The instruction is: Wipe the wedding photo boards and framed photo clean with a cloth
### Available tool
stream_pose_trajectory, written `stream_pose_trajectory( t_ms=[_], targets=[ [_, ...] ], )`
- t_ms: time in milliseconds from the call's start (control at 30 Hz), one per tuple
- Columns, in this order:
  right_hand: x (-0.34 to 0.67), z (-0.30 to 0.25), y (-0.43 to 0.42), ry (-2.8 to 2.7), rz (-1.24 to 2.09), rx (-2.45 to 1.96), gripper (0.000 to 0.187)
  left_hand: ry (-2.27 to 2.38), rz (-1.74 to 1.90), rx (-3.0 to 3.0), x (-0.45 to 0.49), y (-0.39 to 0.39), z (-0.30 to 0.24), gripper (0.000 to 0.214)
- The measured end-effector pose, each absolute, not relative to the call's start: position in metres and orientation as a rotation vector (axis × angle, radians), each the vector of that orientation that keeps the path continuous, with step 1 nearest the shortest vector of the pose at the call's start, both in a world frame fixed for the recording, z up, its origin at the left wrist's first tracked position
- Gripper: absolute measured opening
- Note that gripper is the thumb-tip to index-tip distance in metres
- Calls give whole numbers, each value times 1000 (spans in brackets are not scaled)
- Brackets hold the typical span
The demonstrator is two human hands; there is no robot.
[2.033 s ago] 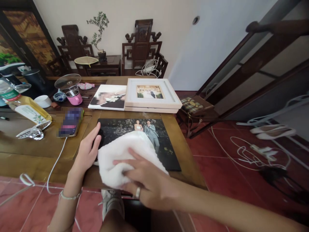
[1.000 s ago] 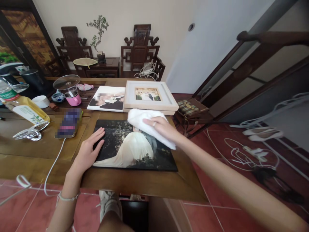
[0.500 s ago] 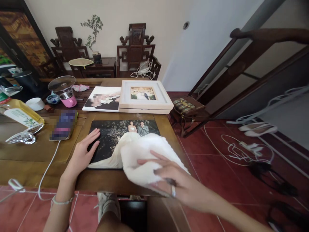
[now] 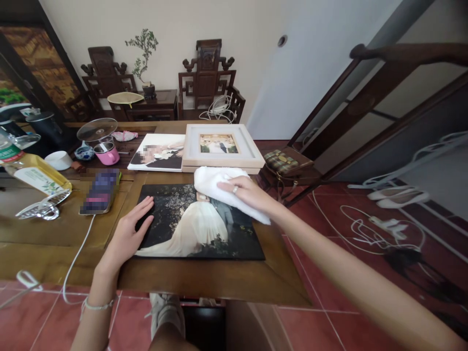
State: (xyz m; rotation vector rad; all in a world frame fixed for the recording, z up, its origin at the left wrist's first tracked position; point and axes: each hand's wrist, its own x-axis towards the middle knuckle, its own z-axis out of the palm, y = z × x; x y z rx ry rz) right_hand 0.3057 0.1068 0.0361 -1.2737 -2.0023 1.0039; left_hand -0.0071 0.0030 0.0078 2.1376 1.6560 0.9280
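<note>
A dark wedding photo panel lies flat on the wooden table, showing a long white gown. My left hand rests on its left edge, thumb apart from the stretched fingers. At the panel's upper right, my right hand grips a white cloth pressed onto the picture. The cloth covers the upper part of the pictured couple and overhangs the panel's right edge. Just behind it are a pale framed photo, stacked on another frame, and a white-edged photo panel.
To the left lie a phone with a white cable, a silver hair claw and a bottle of yellow liquid. A pink mug stands farther back. Beyond the table's right edge are a chair and a plaid bag.
My right hand has carried the cloth from the panel's lower right corner up to its top right, uncovering the lower gown. My left hand has stayed on the left edge.
</note>
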Motion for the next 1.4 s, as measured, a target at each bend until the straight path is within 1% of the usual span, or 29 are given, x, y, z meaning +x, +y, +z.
stream_pose_trajectory(
  t_ms=[100,233,333,467,567,633,800,900,967,1067,1200,1333,1400],
  targets=[
    [304,32,97,-1988,983,-1236,52,1671,936,2134,-7,3,7,44],
    [309,29,50,-2075,987,-1192,52,1673,950,2132,-6,3,7,44],
    [313,39,5,-2205,1052,-1094,43,1671,958,2133,-6,4,6,43],
    [313,56,-33,-2417,1135,-780,24,1653,954,2140,-6,4,6,43],
    [311,59,-31,-2448,1144,-684,22,1643,947,2148,-6,4,6,43],
    [310,54,-14,-2400,1125,-778,28,1643,944,2152,-6,4,7,43],
    [304,36,58,-2158,1045,-1026,52,1646,938,2154,-7,4,7,44],
    [300,32,94,-2013,1003,-1136,58,1647,951,2146,-7,4,6,44],
    [298,30,105,-1966,972,-1186,58,1651,958,2136,-7,3,6,43],
    [297,26,95,-1996,889,-1196,53,1653,969,2133,-7,4,6,42],
    [298,27,42,-2166,844,-1115,44,1652,960,2150,-6,4,6,42],
    [299,37,-19,-2329,900,-884,22,1653,952,2154,-6,4,6,43],
    [298,42,-36,-2391,926,-761,16,1651,949,2153,-6,4,6,44]
  ],
)
